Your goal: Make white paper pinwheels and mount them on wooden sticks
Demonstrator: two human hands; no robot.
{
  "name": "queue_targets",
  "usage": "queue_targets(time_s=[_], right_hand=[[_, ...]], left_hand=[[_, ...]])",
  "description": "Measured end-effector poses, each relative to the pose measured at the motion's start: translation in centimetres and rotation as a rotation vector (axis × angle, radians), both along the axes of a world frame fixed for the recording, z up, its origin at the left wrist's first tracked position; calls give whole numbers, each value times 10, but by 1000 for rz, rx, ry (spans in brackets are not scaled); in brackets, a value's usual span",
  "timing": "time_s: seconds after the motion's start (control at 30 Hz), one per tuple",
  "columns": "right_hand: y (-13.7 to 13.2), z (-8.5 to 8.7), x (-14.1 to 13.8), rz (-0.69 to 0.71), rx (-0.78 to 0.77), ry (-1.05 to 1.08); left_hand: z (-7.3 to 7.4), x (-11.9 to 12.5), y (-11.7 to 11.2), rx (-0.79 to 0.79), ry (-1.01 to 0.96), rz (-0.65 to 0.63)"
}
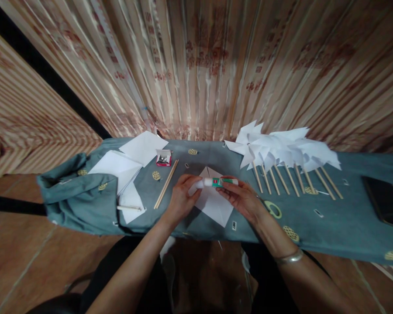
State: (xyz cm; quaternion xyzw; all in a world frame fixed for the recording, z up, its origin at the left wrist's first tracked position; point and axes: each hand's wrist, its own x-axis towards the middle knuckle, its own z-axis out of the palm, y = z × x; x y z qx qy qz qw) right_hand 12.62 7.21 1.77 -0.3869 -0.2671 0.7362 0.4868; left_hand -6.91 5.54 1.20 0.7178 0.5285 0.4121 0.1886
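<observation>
Both hands meet over a square sheet of white paper point(216, 211) with crease lines, which lies on the cloth at the near edge. Between them is a glue stick point(216, 182), white with a green and red label, held level. My left hand point(183, 197) is closed on its white end; whether the cap is on or off I cannot tell. The fingers of my right hand point(241, 198) wrap the labelled end, just above the paper. Green-handled scissors point(273, 209) lie beside my right wrist, partly hidden by it.
Paper pinwheels point(281, 146) on wooden sticks lie in a row at right, a dark phone point(384, 199) beyond them. At left are white sheets point(113, 168), a small red box of metal pieces point(164, 158) and loose wooden sticks point(166, 185). A curtain point(196, 69) hangs behind the table.
</observation>
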Motion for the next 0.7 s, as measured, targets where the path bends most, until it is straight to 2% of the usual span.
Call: queue_targets(time_s=[0.23,0.7], right_hand=[[1,-2,2,7,12,-26],[0,0,0,50,26,-68]], left_hand=[[-2,0,0,-25,-47,-10],[-2,-1,0,7,42,-39]])
